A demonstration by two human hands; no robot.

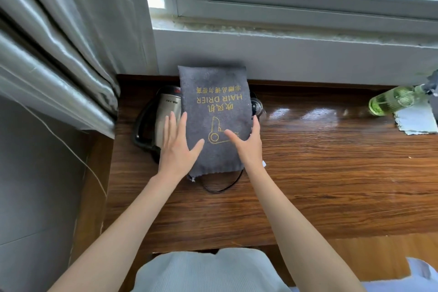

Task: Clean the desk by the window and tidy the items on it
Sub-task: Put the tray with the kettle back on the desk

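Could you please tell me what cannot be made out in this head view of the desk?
- Kettle: mostly covered by the hair drier bag and the left hand.
- Bag contents: hidden by the fabric.
- Glass: largely behind the bag.
- Cord: its ends run under the bag.
- Green bottle: top blurred at the right edge.
- Right hand: fingertips hidden by the bag's edge.

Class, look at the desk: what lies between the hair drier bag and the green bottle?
In the head view, only bare glossy desk top separates the grey bag from the green bottle.
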